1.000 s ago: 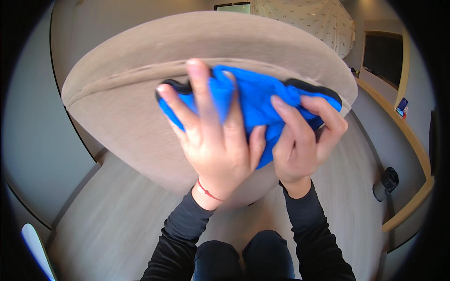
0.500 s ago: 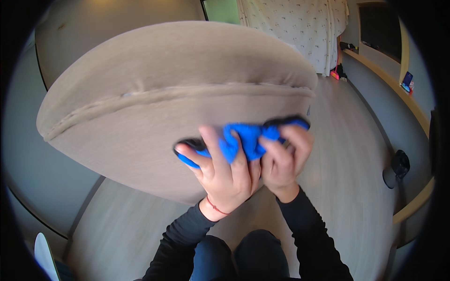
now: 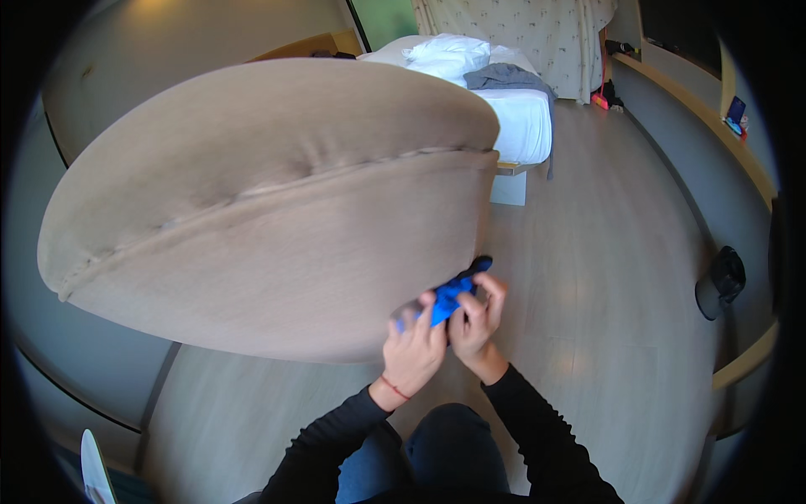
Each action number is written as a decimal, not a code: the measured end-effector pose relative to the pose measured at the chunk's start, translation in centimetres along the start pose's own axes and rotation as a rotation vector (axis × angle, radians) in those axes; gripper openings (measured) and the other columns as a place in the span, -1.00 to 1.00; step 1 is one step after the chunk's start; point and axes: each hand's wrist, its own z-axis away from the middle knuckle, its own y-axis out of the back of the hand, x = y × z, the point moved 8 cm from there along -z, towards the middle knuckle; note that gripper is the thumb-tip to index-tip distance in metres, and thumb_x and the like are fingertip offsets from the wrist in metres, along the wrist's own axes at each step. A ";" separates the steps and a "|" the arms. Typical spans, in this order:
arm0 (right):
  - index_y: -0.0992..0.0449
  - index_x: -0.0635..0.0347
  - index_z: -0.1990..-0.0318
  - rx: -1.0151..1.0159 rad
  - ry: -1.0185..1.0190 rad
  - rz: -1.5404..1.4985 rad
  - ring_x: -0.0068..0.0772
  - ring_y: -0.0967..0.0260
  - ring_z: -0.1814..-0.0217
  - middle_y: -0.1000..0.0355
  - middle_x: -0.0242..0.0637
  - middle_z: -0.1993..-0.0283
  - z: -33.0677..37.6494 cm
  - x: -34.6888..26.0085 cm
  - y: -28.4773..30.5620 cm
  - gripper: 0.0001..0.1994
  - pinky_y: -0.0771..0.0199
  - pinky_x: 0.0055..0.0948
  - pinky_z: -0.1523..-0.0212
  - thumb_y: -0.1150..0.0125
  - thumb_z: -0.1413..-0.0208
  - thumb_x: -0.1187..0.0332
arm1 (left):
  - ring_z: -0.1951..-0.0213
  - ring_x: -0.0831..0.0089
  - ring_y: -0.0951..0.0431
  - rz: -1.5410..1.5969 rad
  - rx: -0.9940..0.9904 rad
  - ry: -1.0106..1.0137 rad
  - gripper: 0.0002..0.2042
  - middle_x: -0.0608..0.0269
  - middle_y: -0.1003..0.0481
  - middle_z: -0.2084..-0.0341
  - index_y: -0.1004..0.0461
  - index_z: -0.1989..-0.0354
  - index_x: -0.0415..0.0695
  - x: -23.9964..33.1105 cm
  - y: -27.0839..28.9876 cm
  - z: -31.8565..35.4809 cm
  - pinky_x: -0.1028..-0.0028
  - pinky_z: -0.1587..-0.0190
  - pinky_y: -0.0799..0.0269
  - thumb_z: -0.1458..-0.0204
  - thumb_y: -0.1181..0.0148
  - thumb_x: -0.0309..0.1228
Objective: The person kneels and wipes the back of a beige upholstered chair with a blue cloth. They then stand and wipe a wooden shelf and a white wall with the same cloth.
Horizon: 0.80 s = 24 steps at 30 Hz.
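A large beige upholstered piece (image 3: pixel 277 252), perhaps a sofa or cushion, fills the left and middle, with a seam running across it. By its lower right edge my left hand (image 3: pixel 414 351) has its fingers bent against a blue and black cloth (image 3: pixel 449 301); its fingertips are blurred. My right hand (image 3: pixel 477 323) grips the cloth's other side, fingers curled around it. The cloth is bunched between both hands and its exact kind cannot be made out. A red string circles my left wrist.
Beyond the beige piece stands a bed (image 3: pixel 525 126) with white bedding and a grey cover. A dark waste bin (image 3: pixel 720 281) is by the right wall, below a wooden ledge (image 3: pixel 688 126). A pale curtain (image 3: pixel 537 34) hangs at the back. Grey wood-look floor (image 3: pixel 604 336) runs along the right.
Both hands, with the cloth, have moved lower relative to the beige piece, to its right edge. The view has shifted, and the bed behind now shows.
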 end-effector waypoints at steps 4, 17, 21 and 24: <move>-0.57 0.03 0.18 -0.008 0.097 -0.034 -0.11 -0.32 0.10 -0.34 -0.19 0.08 -1.4 -1.5 -0.6 -0.69 -0.37 -0.22 0.11 -0.30 0.15 0.57 | 0.22 -0.35 -0.34 0.014 0.079 0.206 -0.61 -0.47 -0.31 0.11 -0.45 0.15 -0.34 -2.6 2.0 -0.2 -0.20 0.13 -0.27 0.07 -0.25 -0.28; -0.39 0.31 0.15 -0.009 -0.166 -0.085 0.13 -0.41 -0.09 -0.40 0.13 -0.14 0.4 7.9 -0.8 -0.77 -0.43 -0.13 -0.11 -0.26 -0.05 0.49 | -0.41 -0.01 -0.05 -0.121 0.067 -0.087 -0.73 0.00 -0.30 -0.27 -0.49 0.04 -0.13 4.3 -4.7 -2.6 0.06 -0.33 0.03 -0.15 -0.04 -0.33; -0.43 0.38 0.06 -0.208 -0.366 -0.015 0.13 -0.36 -0.19 -0.34 0.09 -0.22 9.6 10.4 0.3 -0.73 -0.38 -0.17 -0.18 -0.20 -0.05 0.58 | -0.26 0.26 -0.31 0.017 -0.226 -0.198 -0.73 0.13 -0.40 -0.16 -0.47 0.03 -0.16 7.4 -10.8 4.4 0.18 -0.24 -0.14 -0.14 0.00 -0.38; -0.42 0.43 0.00 -0.353 -0.412 -0.004 0.13 -0.30 -0.27 -0.28 0.11 -0.27 13.5 8.9 1.0 -0.68 -0.34 -0.15 -0.23 -0.14 -0.04 0.65 | -0.12 0.18 -0.43 0.234 -0.357 -0.162 -0.71 0.05 -0.42 -0.11 -0.46 0.02 -0.17 7.3 -12.4 9.5 0.13 -0.15 -0.22 -0.11 -0.05 -0.35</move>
